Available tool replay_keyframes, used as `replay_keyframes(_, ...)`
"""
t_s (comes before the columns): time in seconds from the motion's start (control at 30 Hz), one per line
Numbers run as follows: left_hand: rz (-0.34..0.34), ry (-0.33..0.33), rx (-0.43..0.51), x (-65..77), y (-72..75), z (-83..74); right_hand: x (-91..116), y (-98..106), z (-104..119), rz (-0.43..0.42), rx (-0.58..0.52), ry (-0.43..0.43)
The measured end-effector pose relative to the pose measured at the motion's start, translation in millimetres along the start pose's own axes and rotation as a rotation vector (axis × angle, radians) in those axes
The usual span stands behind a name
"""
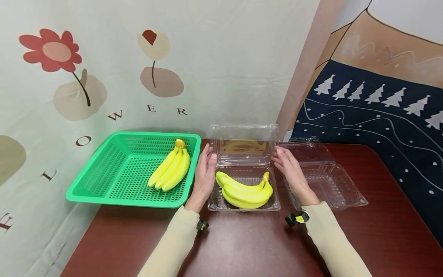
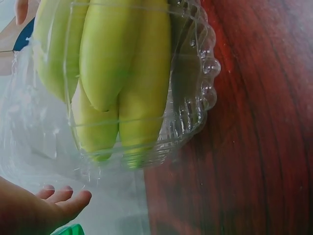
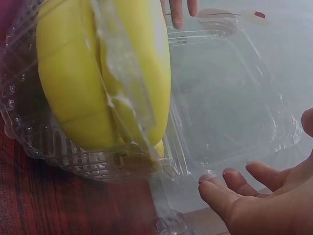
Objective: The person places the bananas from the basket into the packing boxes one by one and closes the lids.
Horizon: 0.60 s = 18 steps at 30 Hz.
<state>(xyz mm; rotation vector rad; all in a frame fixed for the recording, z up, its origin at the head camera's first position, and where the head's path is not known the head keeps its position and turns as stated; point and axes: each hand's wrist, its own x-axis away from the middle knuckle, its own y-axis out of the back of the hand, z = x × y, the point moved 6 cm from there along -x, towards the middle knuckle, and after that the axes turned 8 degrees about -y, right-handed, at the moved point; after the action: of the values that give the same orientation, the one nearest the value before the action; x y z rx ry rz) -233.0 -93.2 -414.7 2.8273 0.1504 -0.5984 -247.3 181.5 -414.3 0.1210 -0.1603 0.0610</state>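
Observation:
A clear plastic clamshell box stands on the table in the head view, its lid (image 1: 243, 132) raised upright at the back. In its base (image 1: 238, 172) lies a bunch of yellow bananas (image 1: 247, 195), seen close up as bananas (image 2: 142, 73) in the left wrist view. My left hand (image 1: 205, 173) is at the lid's left side with fingers extended. On the other side, my right hand (image 1: 291, 171) has loosely extended fingers by the lid's right edge. The right wrist view shows those fingertips (image 3: 210, 188) near the lid; whether they touch it I cannot tell.
A green plastic basket (image 1: 100, 200) at the left holds another bunch of bananas (image 1: 171, 167). A second clear clamshell box (image 1: 328, 181) lies open at the right, partly behind my right hand. Printed curtains (image 1: 225, 88) hang behind the dark red table (image 1: 242, 242).

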Motion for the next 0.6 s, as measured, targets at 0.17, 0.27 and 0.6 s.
replay_keyframes(0.17,0.013,-0.006,-0.004,2.9,1.0,-2.5,4,0,1,0.01,-0.033,0.01)
replay_keyframes(0.27,0.023,-0.004,-0.009,4.9,1.0,-3.6,6,0,1,0.015,-0.038,0.016)
replay_keyframes(0.6,0.015,-0.03,0.008,9.3,4.8,-9.9,13,2,-1,0.036,0.039,0.022)
